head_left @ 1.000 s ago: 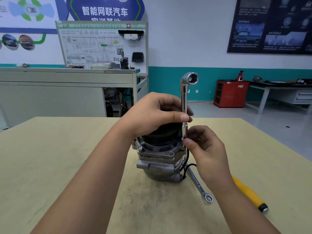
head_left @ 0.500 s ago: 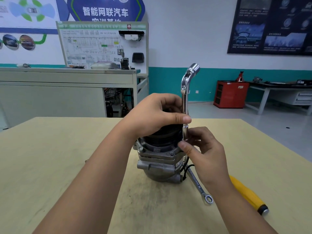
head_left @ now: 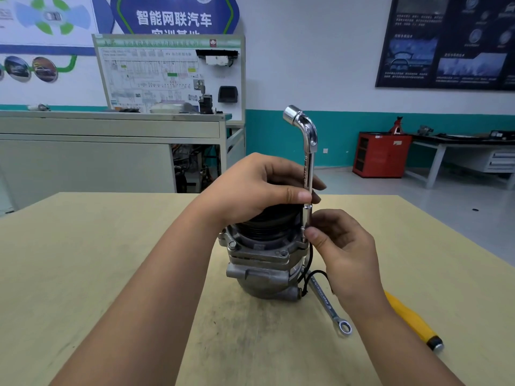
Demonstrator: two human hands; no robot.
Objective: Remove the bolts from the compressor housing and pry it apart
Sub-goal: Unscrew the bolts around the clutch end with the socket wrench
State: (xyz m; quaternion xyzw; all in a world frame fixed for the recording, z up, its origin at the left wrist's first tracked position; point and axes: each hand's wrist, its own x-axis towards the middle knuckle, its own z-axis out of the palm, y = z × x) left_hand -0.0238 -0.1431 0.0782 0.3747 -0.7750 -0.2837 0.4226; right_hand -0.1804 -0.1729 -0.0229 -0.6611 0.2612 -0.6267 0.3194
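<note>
A: Now, where does the compressor housing (head_left: 259,263) sit?
B: Upright at the centre of the desk (head_left: 83,274), pulley end up. It's cast metal, so I'd judge it heavy and rigid. It should stay put, though its rounded base could rock.
A: And the hands?
B: The left hand (head_left: 259,190) rests on top of the pulley, thumb and fingers pinching the shaft of the L-shaped socket wrench (head_left: 308,162). The right hand (head_left: 342,252), at the housing's 3 o'clock, pinches the wrench's lower socket end. The wrench stands vertical on the flange at about 2 o'clock, and the bolt under it is hidden.
A: Other tools?
B: A yellow-handled screwdriver (head_left: 409,319) lies at 4 o'clock, partly under the right forearm. A ratcheting spanner (head_left: 328,305) lies nearer, its end by the housing's foot.
A: Any bolts showing?
B: One bolt head (head_left: 232,244) on the flange at 9 o'clock.
A: Where to hold?
B: Bear down on the ribbed pulley or the flange. The chromed wrench looks slippery, so grip well up the shaft.
</note>
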